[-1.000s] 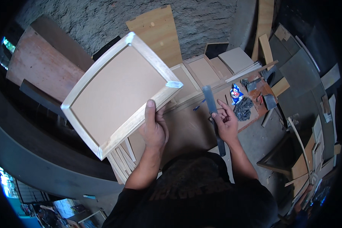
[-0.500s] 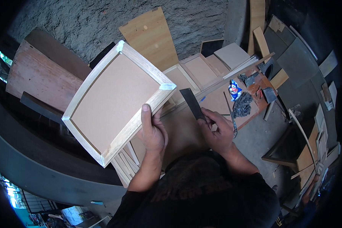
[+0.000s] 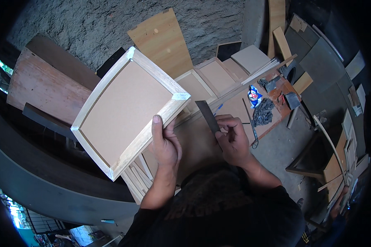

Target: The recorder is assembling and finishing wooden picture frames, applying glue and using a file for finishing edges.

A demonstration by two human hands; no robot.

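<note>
My left hand (image 3: 166,142) grips a wooden frame (image 3: 138,150) by its lower right rail, thumb on the face and fingers behind. The frame is tilted in the air, with a plain brown panel (image 3: 121,107) inside it and whitish filler at its corners. To its right, my right hand (image 3: 234,140) pinches a dark flat strip (image 3: 207,114), like a file or scraper blade, between thumb and fingers. The strip points up and left towards the frame's right corner, apart from it. My right hand covers its lower end.
Below lies a workbench with more framed panels (image 3: 196,88) and thin wood strips (image 3: 138,179). On its right are a blue-and-white packet (image 3: 254,97), a crumpled dark cloth (image 3: 263,113), and a pen (image 3: 219,109). Boards lean against the rough wall (image 3: 99,29) and at right.
My right hand has shifted slightly, and its fingers have moved on the dark strip, which sits a little lower. The frame stays almost in place in my left hand.
</note>
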